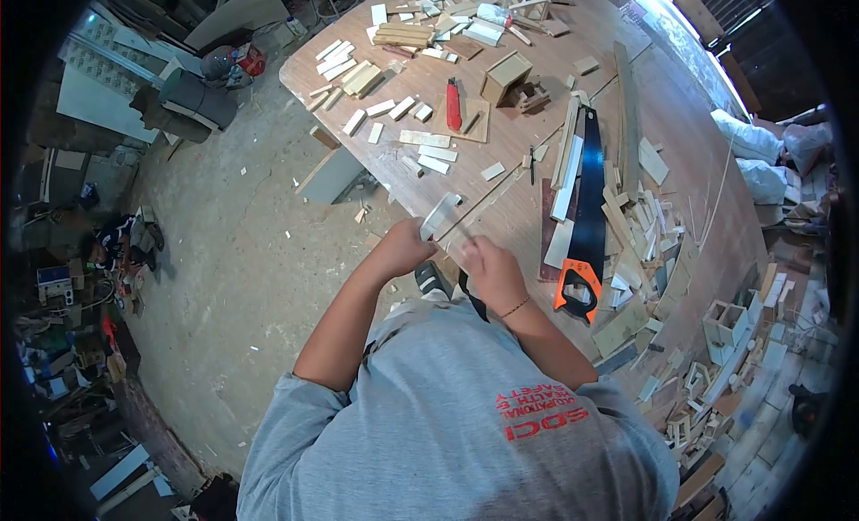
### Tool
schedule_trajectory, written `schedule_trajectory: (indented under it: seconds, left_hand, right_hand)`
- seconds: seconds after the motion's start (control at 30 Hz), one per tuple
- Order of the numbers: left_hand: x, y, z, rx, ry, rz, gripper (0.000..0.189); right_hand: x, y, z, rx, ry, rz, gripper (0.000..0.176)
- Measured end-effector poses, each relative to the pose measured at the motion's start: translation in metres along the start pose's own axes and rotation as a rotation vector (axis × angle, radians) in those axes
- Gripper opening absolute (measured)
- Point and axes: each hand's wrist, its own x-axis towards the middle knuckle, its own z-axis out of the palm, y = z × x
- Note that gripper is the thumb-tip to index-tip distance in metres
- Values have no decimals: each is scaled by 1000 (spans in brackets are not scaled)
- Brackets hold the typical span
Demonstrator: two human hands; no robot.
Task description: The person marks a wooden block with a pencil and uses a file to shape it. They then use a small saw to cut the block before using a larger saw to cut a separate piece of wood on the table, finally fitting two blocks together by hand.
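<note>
At the table's near edge, my left hand (405,250) is closed round a small white wooden piece (438,216), which sticks up past the fingers. Close beside it is my right hand (491,269), with its fingers curled in and a bracelet on the wrist. A pale, motion-blurred shape lies between the two hands, so what the right hand grips cannot be made out. To the right lies a handsaw (588,212) with an orange and black handle. A red utility knife (454,106) rests on a small wooden square beyond my hands.
Many cut wood strips and blocks (404,35) cover the far part of the table (501,185). A small wooden box (506,76) stands among them. Offcuts (640,230) are heaped to the right. White sacks (752,138) stand far right. Another person (125,241) is low at the far left.
</note>
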Motion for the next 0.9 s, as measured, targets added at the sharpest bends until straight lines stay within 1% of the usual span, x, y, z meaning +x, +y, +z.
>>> schedule_trajectory:
  seconds: [0.07, 0.13, 0.2, 0.23, 0.27, 0.3, 0.33, 0.37, 0.4, 0.43, 0.47, 0.53, 0.6, 0.67, 0.73, 0.8, 0.83, 0.9]
  left_hand:
    - [1, -3, 2, -31, -81, -70, 20]
    - [1, -12, 5, 23, -84, -72, 20]
    - [7, -33, 12, 66, -81, -73, 20]
    - [16, -52, 19, 217, -89, -72, 21]
    - [23, -69, 27, 368, -97, -71, 23]
    - [28, -80, 35, 401, -117, -108, 27]
    - [36, -95, 45, 394, -112, -111, 27]
    - [45, -113, 55, 433, -109, -94, 29]
    - [52, -129, 64, 472, -110, -77, 31]
    - [57, -138, 70, 467, -112, -81, 31]
    - [63, -146, 75, 451, -131, -96, 32]
    - [77, -160, 85, 427, -142, -103, 34]
    - [89, -173, 95, 421, -200, -89, 35]
    - [98, -181, 102, 411, -193, -63, 36]
    - [95, -173, 105, 395, -193, -46, 36]
    - [97, -162, 103, 274, -301, -297, 39]
    - [98, -168, 106, 270, -297, -290, 39]
    - [99, -174, 111, 298, -201, -221, 40]
  right_hand:
    - [8, 33, -3, 78, 273, 36, 17]
    - [13, 54, -28, 30, 301, 76, 18]
    - [12, 65, -53, 74, 239, 149, 19]
    - [9, 66, -64, 85, 180, 158, 21]
    - [7, 67, -69, 78, 170, 159, 21]
    - [6, 69, -71, 72, 77, 173, 21]
    - [5, 71, -73, 68, -12, 185, 22]
    - [4, 74, -71, 64, -17, 181, 22]
    - [2, 77, -65, 74, -58, 97, 23]
    - [-2, 79, -60, 85, -99, 16, 24]
    - [-6, 78, -55, 80, -104, 18, 24]
    - [-8, 71, -47, 15, -236, 73, 26]
    - [-13, 62, -39, -32, -237, 94, 26]
    - [-14, 60, -28, -81, -229, 120, 27]
    - [-17, 58, -14, -67, -243, 74, 27]
    - [-17, 56, 2, -114, -273, 87, 24]
    - [-16, 55, 13, -186, -294, 68, 22]
    - [-12, 51, 32, -322, -333, 62, 21]
